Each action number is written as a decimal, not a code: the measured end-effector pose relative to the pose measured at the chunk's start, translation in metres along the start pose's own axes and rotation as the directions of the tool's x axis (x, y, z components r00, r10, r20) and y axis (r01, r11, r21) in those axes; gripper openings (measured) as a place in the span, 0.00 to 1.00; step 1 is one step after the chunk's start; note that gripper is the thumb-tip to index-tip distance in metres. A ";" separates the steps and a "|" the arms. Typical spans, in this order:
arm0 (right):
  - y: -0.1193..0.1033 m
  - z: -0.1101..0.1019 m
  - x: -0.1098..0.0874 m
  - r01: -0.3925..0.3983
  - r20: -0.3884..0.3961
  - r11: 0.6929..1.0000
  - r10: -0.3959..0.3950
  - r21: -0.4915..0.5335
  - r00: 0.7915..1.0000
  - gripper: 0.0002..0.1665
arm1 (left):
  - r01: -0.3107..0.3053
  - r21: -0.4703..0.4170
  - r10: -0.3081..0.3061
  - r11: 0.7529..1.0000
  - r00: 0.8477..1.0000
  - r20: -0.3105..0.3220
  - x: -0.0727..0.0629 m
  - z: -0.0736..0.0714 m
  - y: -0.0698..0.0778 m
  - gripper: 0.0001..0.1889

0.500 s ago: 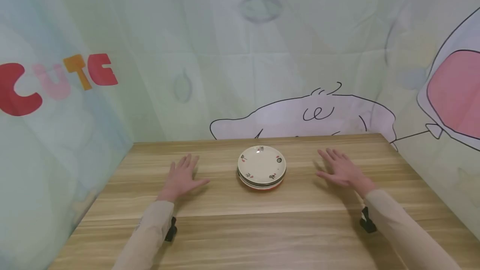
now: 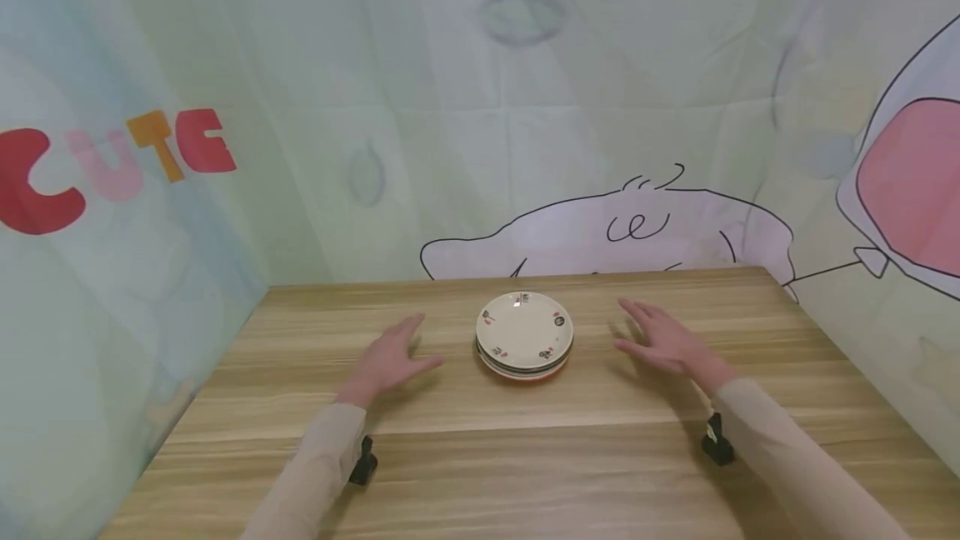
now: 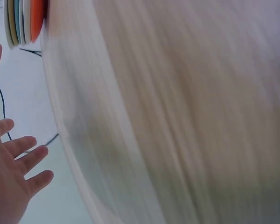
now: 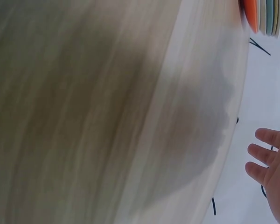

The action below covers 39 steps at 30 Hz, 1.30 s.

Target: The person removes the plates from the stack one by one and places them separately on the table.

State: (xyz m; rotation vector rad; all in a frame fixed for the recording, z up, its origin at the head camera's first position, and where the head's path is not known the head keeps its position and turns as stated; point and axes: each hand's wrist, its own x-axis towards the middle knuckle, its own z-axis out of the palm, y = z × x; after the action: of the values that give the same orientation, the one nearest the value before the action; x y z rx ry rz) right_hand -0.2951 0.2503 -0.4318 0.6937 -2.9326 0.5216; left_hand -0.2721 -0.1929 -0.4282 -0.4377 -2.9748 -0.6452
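Note:
A stack of several round plates (image 2: 523, 333) sits near the table's far edge, the top one cream with small printed pictures around its rim. In both wrist views the stacked plates (image 3: 23, 21) show coloured edges, orange at the bottom. My left hand (image 2: 390, 363) hovers to the left of the stack, fingers extended and thumb toward the plates. On the other side my right hand (image 2: 667, 344) is held with straight fingers pointing at the stack. Neither hand touches the plates, and both hold nothing.
The wooden table (image 2: 480, 473) has a light grain. Behind it hangs a printed cloth backdrop (image 2: 375, 107) with coloured letters and a line drawing. A small black device (image 2: 717, 440) is strapped at the right wrist, another (image 2: 364, 463) at the left.
Both hands have moved inward toward the plates, the left one to the right and the right one to the left. The plate stack has stayed in place.

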 end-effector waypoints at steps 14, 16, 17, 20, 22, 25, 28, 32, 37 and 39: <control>-0.012 0.008 0.008 0.012 -0.025 0.995 -0.010 0.103 1.000 0.43 | 0.030 -0.185 -0.021 0.982 0.998 0.051 0.009 0.016 0.034 0.46; -0.013 0.009 0.009 0.006 -0.026 0.993 -0.003 0.115 1.000 0.43 | 0.036 -0.189 -0.025 0.981 0.998 0.059 0.010 0.019 0.038 0.46; -0.014 0.009 0.009 0.005 -0.027 0.993 -0.002 0.119 1.000 0.43 | 0.042 -0.189 -0.030 0.981 0.998 0.063 0.010 0.020 0.039 0.47; -0.016 0.010 0.009 -0.007 -0.028 0.990 0.011 0.139 1.000 0.43 | 0.056 -0.191 -0.044 0.980 0.997 0.068 0.011 0.022 0.043 0.48; -0.018 0.010 0.010 -0.012 -0.027 0.988 0.017 0.154 0.999 0.42 | 0.056 -0.195 -0.044 0.979 0.997 0.063 0.012 0.024 0.044 0.49; -0.021 0.011 0.012 -0.015 -0.025 0.984 0.020 0.177 0.999 0.42 | 0.061 -0.194 -0.050 0.979 0.997 0.061 0.013 0.026 0.047 0.50; -0.026 0.012 0.014 -0.017 -0.015 0.980 0.020 0.200 1.000 0.42 | 0.055 -0.205 -0.045 0.977 0.997 0.057 0.013 0.027 0.050 0.52; -0.031 0.013 0.016 -0.019 -0.005 0.970 0.021 0.241 1.000 0.42 | 0.062 -0.220 -0.048 0.974 0.996 0.070 0.013 0.028 0.055 0.53; -0.038 0.016 0.020 -0.016 -0.013 0.950 0.021 0.311 1.000 0.42 | 0.077 -0.229 -0.061 0.970 0.995 0.078 0.014 0.030 0.057 0.53; -0.040 0.018 0.022 -0.019 -0.018 0.936 0.027 0.352 0.999 0.42 | 0.077 -0.235 -0.059 0.969 0.995 0.081 0.014 0.030 0.058 0.54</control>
State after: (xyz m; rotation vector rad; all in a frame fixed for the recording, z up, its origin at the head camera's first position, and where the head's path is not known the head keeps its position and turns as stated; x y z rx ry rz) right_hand -0.2967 0.2012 -0.4324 0.6788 -2.8558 1.0678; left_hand -0.2687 -0.1263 -0.4313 -0.3818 -3.0032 -1.0224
